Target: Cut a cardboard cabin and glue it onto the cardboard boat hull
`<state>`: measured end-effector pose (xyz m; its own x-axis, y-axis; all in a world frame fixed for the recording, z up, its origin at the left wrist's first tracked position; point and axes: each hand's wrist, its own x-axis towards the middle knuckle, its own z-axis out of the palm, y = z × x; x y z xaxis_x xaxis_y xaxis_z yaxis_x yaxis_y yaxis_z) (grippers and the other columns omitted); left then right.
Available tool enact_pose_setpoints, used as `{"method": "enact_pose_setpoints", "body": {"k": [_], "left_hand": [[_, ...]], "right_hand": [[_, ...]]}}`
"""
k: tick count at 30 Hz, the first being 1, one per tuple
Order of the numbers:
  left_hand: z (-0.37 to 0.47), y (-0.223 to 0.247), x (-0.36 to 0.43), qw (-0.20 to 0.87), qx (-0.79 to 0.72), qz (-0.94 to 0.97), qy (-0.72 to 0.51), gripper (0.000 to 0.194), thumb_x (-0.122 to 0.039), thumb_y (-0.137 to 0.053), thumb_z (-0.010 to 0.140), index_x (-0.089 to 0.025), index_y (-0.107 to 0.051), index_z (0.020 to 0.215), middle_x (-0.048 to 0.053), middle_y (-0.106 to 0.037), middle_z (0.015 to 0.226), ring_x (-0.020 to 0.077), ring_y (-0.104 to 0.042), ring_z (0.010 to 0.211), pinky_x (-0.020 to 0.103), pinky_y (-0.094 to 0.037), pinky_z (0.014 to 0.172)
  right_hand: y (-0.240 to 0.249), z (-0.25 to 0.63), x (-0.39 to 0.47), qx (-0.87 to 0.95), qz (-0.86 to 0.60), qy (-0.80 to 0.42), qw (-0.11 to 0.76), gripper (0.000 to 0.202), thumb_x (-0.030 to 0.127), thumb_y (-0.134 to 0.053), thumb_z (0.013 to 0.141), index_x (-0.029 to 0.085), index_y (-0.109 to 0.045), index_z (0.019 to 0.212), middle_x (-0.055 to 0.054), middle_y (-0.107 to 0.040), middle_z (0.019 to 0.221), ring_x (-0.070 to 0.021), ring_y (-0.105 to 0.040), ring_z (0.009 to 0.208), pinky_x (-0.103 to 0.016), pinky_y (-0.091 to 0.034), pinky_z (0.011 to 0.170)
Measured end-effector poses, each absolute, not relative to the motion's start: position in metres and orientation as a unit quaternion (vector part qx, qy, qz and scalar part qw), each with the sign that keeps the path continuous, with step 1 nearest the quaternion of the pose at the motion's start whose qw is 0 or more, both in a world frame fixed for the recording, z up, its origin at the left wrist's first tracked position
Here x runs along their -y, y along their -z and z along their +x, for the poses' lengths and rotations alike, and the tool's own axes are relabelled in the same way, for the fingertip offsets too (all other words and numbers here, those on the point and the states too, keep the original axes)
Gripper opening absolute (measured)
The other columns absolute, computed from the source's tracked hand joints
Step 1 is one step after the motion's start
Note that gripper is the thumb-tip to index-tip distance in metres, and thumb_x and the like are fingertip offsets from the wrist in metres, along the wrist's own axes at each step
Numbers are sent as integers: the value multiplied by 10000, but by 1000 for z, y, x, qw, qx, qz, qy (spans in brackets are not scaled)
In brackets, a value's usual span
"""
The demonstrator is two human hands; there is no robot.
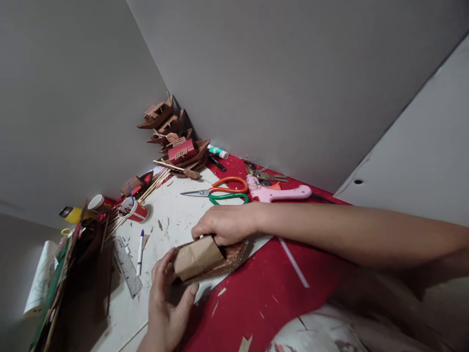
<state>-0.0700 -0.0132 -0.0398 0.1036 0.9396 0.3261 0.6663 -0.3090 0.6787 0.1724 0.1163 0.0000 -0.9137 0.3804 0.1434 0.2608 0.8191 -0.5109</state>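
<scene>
A small cardboard boat hull [236,256] with a curved tan paper cover [198,257] lies at the lower middle, over the edge between a white sheet and red cloth. At its left end my left hand [168,298] curls around it, fingers and thumb apart, fingertips touching the cover's side. My right hand [227,224] reaches over the far side of the boat, its fingers bent down behind and inside the hull beside the cover. Those fingertips are hidden, so what they pinch, if anything, does not show.
Orange-and-green-handled scissors [220,190] and a pink glue gun [278,192] lie beyond my right hand. Finished model boats [183,151] stand in the back corner. A paper cup [135,210], marker [140,252] and ruler [126,266] are left; a glue stick [293,262] is right.
</scene>
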Motion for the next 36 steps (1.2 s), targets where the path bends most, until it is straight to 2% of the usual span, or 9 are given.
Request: {"method": "enact_pose_setpoints", "body": {"k": [5, 10, 15, 17, 20, 23, 27, 31, 36], "left_hand": [[-55, 14, 11, 332, -604, 565, -453, 623, -418, -636, 865, -230, -405, 1412, 87, -716, 1072, 219, -670, 1023, 318, -532, 852], [-47, -11, 10, 440, -569, 465, -515, 711, -383, -713, 814, -225, -387, 1426, 40, -749, 849, 182, -699, 791, 280, -546, 747], [-48, -26, 19, 441, -538, 454, -557, 702, -327, -744, 788, -261, -411, 1402, 29, -753, 860, 196, -710, 848, 291, -559, 778], [-47, -31, 23, 427, -534, 477, -552, 656, -314, -734, 800, -273, -429, 1379, 24, -750, 866, 191, -709, 863, 284, -562, 786], [-42, -38, 26, 426, -520, 521, -527, 610, -305, -725, 809, -280, -448, 1352, 21, -739, 853, 179, -708, 831, 278, -568, 775], [-35, -42, 26, 428, -520, 526, -519, 626, -333, -731, 799, -290, -454, 1358, -2, -703, 776, 165, -693, 761, 257, -567, 724], [-31, -46, 25, 448, -531, 515, -502, 739, -358, -774, 750, -292, -429, 1400, -34, -631, 635, 183, -678, 706, 300, -575, 714], [-33, -47, 23, 501, -538, 497, -462, 860, -361, -785, 729, -314, -330, 1457, 35, -733, 832, 258, -709, 842, 396, -580, 770], [-24, -40, 19, 532, -552, 427, -479, 838, -338, -840, 655, -251, -427, 1379, 71, -757, 870, 271, -712, 852, 312, -559, 691]], "right_hand": [[-4, 172, -111, 947, -165, -207, 184, 341, 59, -541, 735, 182, -665, 1028, -68, -712, 910, -199, -627, 819, -263, -427, 698], [-5, 168, -98, 942, -101, -156, 278, 309, 71, -483, 792, 137, -655, 1039, -127, -710, 1009, -219, -637, 895, -313, -471, 788], [-19, 172, -95, 842, -105, -452, 274, 587, 116, -574, 734, 151, -533, 1319, -127, -601, 1293, -209, -576, 1135, -334, -451, 945], [-23, 171, -96, 727, -144, -626, 243, 557, 219, -615, 761, 162, -537, 1309, -106, -621, 1229, -184, -603, 1042, -294, -493, 823], [-21, 163, -93, 548, -192, -783, 223, 388, 358, -737, 722, 126, -656, 1022, -34, -661, 879, -104, -598, 725, -195, -448, 596], [-15, 155, -87, 450, -197, -848, 198, 389, 258, -866, 553, 133, -611, 818, 34, -625, 680, -71, -571, 588, -171, -435, 561], [-13, 152, -81, 399, -170, -883, 180, 428, 172, -875, 503, 141, -588, 819, 32, -665, 697, -92, -627, 616, -193, -485, 606], [-17, 156, -76, 432, -169, -862, 205, 421, 162, -851, 518, 131, -612, 864, 25, -687, 738, -89, -627, 607, -184, -463, 561], [-23, 161, -74, 511, -174, -800, 261, 310, 159, -801, 601, 124, -613, 845, 60, -652, 648, -58, -576, 549, -158, -434, 519]]}}
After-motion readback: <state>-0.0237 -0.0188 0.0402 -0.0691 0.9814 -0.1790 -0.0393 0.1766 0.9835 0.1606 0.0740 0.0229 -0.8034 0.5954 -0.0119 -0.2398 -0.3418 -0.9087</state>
